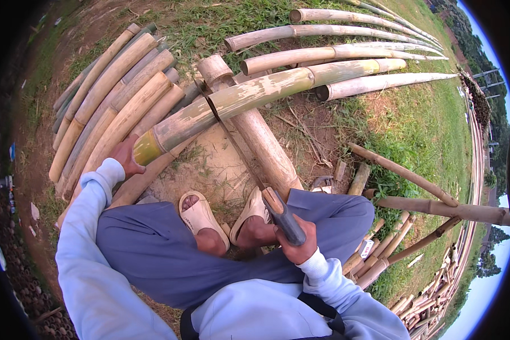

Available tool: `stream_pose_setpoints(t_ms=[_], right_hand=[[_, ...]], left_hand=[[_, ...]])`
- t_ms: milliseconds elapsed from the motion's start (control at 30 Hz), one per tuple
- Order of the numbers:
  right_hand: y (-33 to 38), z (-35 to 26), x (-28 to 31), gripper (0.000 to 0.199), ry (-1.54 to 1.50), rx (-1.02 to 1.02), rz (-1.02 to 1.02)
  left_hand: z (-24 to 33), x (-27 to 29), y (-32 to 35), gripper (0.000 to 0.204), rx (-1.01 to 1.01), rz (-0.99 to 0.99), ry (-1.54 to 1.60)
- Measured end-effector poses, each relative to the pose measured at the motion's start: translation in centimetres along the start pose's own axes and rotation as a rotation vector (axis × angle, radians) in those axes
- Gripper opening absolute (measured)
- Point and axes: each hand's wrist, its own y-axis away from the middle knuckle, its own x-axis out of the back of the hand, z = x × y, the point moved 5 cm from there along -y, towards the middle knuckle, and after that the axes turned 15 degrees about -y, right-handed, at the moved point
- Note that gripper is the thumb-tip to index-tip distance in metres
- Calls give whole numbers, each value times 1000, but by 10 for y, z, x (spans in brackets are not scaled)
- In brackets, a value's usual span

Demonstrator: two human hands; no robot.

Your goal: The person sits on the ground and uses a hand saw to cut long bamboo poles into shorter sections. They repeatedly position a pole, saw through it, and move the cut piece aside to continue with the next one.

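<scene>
A long green-and-tan bamboo pole (pixel 272 89) lies slantwise in front of me, across a thicker bamboo log (pixel 263 144). My left hand (pixel 126 156) grips its near left end, the fingers partly hidden behind the pole. My right hand (pixel 301 240) is wrapped round the dark grey-wrapped wooden handle of a handsaw (pixel 236 145). The saw's long thin blade runs up and away from me and meets the pole left of the log. Its tip shows past the pole's far side. How deep the blade sits in the bamboo I cannot tell.
Cut bamboo lengths (pixel 116 93) are piled on the left. Several long poles (pixel 345 54) stretch away at the far right. A bamboo trestle (pixel 419 207) stands on the right, with shorter pieces (pixel 388 241) beneath. My sandalled feet (pixel 201 218) are close below the pole and saw.
</scene>
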Motion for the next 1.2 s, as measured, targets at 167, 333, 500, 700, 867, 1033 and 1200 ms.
stream_pose_setpoints(t_ms=[167,333,500,700,867,1033,1200], right_hand=[[-53,29,-26,23,19,-60,-10],[-33,9,-22,26,-9,-152,-17],[3,-3,7,21,11,-84,0],[-13,-15,9,20,0,-116,-13],[46,-75,63,18,50,-148,-9],[54,-87,77,20,141,-75,-23],[22,-72,43,19,36,27,-10]], left_hand=[[-6,-4,-14,75,1,49,-31],[-16,4,-11,80,74,19,-136],[-2,-2,-10,82,38,22,-51],[-21,-4,-26,82,50,-10,-129],[-9,-3,-12,86,52,-55,-46],[-28,-25,-7,93,-13,-25,28],[-15,-43,-1,91,9,-61,152]])
